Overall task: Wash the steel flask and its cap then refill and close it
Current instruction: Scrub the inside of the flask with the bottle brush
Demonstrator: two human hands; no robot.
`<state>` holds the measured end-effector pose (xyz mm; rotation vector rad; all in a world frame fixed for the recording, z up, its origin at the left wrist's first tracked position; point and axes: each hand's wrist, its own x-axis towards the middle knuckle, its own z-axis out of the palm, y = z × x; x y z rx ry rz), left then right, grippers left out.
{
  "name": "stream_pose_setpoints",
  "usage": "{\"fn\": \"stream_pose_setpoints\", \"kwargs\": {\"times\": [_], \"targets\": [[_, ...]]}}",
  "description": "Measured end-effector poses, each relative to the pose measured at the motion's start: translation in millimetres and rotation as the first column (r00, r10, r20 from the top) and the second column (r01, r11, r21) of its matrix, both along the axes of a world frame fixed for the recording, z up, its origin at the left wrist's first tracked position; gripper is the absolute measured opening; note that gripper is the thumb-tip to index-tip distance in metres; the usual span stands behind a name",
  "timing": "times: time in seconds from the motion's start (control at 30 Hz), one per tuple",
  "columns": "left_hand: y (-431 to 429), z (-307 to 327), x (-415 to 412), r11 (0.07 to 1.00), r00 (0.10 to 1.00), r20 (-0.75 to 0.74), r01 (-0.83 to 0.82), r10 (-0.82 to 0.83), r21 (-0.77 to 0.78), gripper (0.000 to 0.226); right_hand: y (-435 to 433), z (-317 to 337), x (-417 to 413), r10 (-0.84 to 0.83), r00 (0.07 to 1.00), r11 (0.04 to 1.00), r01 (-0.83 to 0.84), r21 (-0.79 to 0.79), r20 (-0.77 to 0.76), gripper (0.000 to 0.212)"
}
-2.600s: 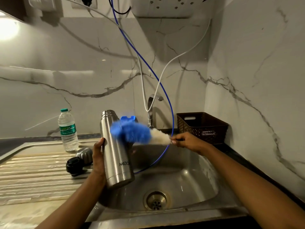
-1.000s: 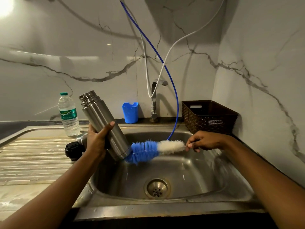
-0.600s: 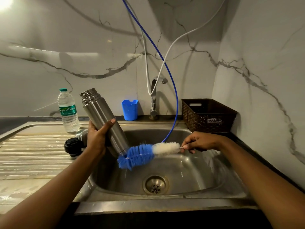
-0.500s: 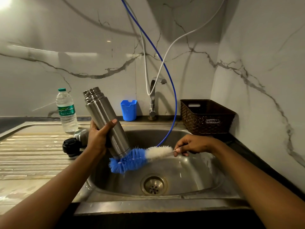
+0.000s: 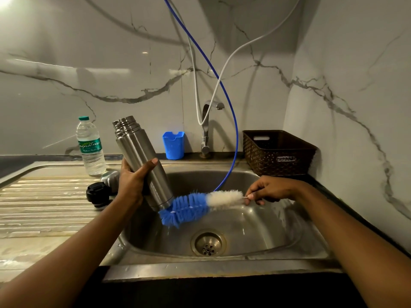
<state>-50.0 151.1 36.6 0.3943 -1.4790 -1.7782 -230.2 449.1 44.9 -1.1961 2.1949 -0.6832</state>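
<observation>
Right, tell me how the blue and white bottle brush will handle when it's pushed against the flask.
The bottle brush probably flexes rather than stays stiff: its blue bristles splay against the base of the steel flask. It seems light, since the right hand carries it by a pinch on the thin wire end alone.

The flask (image 5: 140,156) is smooth satin steel, as is the sink (image 5: 262,232). The brush (image 5: 189,207) over the sink has fluffy blue and white bristles. Left of the sink stands a clear plastic bottle (image 5: 91,150); behind it, a glossy marbled wall (image 5: 111,63).
</observation>
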Motion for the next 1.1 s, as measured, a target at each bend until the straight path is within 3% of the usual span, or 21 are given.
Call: {"fn": "stream_pose_setpoints", "kwargs": {"times": [0.1, 0.23, 0.4, 0.57, 1.1], "targets": [[5, 0, -2, 1.0, 1.0, -0.002, 0.027, -0.027, -0.015, 0.081, -3, -2, 2, -0.005, 1.0, 1.0, 0.005, 0.014, -0.006, 0.02], [11, 0, -6, 0.998, 0.999, 0.004, 0.049, -0.049, -0.044, 0.069, -21, -4, 9, 0.04, 0.999, 0.999, -0.041, 0.036, 0.005, 0.019], [2, 0, -2, 1.0, 1.0, -0.007, -0.009, 0.009, -0.018, 0.07, 5, 0, -4, -0.054, 0.999, 0.999, 0.054, 0.008, -0.004, 0.021], [8, 2, -5, 0.999, 0.999, -0.038, 0.007, -0.006, 0.035, 0.07, -20, -3, 13, 0.061, 0.993, 0.997, -0.065, 0.038, 0.101, 0.02], [-2, 4, 1, 0.998, 0.997, -0.069, -0.027, 0.031, 0.062, 0.065, 5, 1, -4, -0.037, 0.994, 0.999, 0.035, 0.024, 0.104, 0.022]]}}
